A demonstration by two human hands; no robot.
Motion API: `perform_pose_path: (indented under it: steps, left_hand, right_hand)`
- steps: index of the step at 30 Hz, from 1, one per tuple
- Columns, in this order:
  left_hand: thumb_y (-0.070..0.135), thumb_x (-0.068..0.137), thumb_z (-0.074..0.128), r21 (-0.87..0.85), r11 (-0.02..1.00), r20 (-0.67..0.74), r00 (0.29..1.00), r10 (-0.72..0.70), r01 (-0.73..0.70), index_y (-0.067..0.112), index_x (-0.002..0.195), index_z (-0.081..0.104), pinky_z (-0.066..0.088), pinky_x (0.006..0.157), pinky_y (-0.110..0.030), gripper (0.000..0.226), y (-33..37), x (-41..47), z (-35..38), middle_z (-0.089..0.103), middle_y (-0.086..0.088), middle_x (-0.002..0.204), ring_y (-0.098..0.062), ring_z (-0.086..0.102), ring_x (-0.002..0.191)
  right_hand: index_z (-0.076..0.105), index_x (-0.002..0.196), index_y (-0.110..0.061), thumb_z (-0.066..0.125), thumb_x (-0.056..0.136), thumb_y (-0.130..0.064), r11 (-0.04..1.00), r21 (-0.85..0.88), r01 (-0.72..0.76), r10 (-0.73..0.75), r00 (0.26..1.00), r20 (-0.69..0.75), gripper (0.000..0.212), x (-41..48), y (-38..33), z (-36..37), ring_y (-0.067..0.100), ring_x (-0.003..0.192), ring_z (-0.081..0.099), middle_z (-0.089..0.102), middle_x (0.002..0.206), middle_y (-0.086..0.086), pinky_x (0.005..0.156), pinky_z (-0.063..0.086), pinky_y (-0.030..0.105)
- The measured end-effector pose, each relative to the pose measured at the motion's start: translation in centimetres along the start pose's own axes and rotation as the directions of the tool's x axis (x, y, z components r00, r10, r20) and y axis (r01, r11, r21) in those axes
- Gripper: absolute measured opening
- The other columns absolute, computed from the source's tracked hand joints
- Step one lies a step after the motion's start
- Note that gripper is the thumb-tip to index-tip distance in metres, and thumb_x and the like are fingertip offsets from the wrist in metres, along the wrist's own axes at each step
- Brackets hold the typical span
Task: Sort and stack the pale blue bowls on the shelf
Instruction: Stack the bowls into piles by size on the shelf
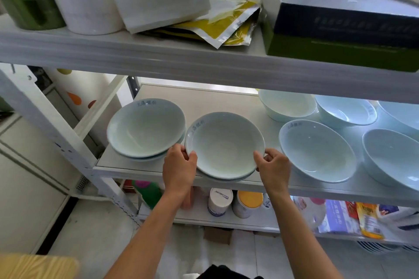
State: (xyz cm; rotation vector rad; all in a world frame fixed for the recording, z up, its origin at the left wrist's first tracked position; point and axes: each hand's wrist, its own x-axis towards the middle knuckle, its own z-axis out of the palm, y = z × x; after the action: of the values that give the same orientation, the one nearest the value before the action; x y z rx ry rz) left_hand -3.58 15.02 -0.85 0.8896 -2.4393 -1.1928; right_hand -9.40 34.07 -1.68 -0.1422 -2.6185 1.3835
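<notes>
Both my hands hold a small stack of two pale blue bowls (224, 145) at the front edge of the middle shelf (217, 99). My left hand (179, 165) grips its left rim, my right hand (273, 166) grips its right rim. Another stack of two bowls (146, 128) sits to the left, its rim almost touching the held stack. To the right a single bowl (317, 150) stands on the shelf, with several more bowls behind and beside it, one at the back (286, 105), one further right (345, 110), one at the edge (391, 156).
The upper shelf (158, 52) carries a green canister, a white roll, a white packet, yellow foil pouches (217, 27) and a dark box (347, 20). Jars (220, 201) and packets stand on the lower shelf. A white upright post (56, 138) frames the left side.
</notes>
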Motion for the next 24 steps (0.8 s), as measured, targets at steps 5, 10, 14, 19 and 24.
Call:
perform_pose_path:
  steps: [5, 10, 14, 19, 24]
  left_hand:
    - [0.025, 0.086, 0.06, -0.001, 1.0, -0.014, 1.0, -0.005, 0.005, 0.014, 0.088, 0.051, 0.044, 0.065, -0.032, 0.015, 0.0, -0.3, 0.2, 0.06, -0.006, 0.092, -0.022, 0.056, 0.078]
    - [0.031, 0.089, 0.058, 0.056, 0.998, -0.022, 1.0, -0.016, 0.018, 0.015, 0.103, 0.04, 0.048, 0.065, -0.032, 0.028, 0.1, -0.8, -0.2, 0.057, -0.003, 0.093, -0.02, 0.055, 0.076]
    - [0.035, 0.091, 0.051, 0.093, 0.993, 0.107, 0.991, -0.082, 0.072, 0.014, 0.123, 0.038, 0.054, 0.079, -0.041, 0.041, -0.1, -0.3, 0.1, 0.059, -0.005, 0.106, -0.026, 0.06, 0.09]
    - [0.01, 0.089, 0.057, -0.503, 0.663, 0.56, 0.793, -0.238, 0.555, 0.025, 0.128, 0.042, 0.06, 0.069, -0.038, 0.044, 0.7, -0.4, -0.4, 0.059, -0.009, 0.114, -0.025, 0.062, 0.088]
    - [-0.005, 0.082, 0.055, -0.591, 0.507, 0.632, 0.751, -0.191, 0.627, 0.03, 0.124, 0.047, 0.054, 0.08, -0.057, 0.055, 0.7, 0.0, -0.4, 0.06, -0.014, 0.116, -0.038, 0.061, 0.101]
  right_hand:
    - [0.069, 0.094, -0.008, 0.066, 0.083, -0.019, 1.0, -0.011, -0.017, 0.017, 1.0, 0.002, 0.016, 0.3, 0.1, -0.1, 0.01, 0.053, 0.047, 0.053, 0.056, -0.004, 0.054, 0.038, 0.021]
    - [0.055, 0.128, -0.015, 0.062, 0.086, -0.024, 0.997, 0.005, -0.077, 0.076, 0.997, 0.018, 0.044, 0.3, -0.2, 0.0, 0.016, 0.071, 0.055, 0.057, 0.068, -0.004, 0.068, 0.039, 0.026]
    - [0.041, 0.138, -0.019, 0.05, 0.089, -0.036, 0.975, -0.016, -0.222, 0.221, 0.962, 0.158, 0.053, 0.5, -0.1, 0.4, 0.022, 0.088, 0.056, 0.058, 0.082, -0.002, 0.081, 0.045, 0.037]
    - [0.042, 0.132, -0.014, 0.044, 0.093, -0.029, 0.931, 0.145, -0.336, 0.261, 0.887, 0.38, 0.041, 1.0, -0.3, 0.7, 0.021, 0.074, 0.053, 0.054, 0.088, 0.001, 0.066, 0.049, 0.036]
    - [0.047, 0.123, -0.011, 0.04, 0.096, -0.022, 0.925, 0.196, -0.324, 0.245, 0.906, 0.344, 0.03, 0.7, -0.3, 1.0, 0.023, 0.085, 0.053, 0.054, 0.089, 0.0, 0.07, 0.045, 0.034]
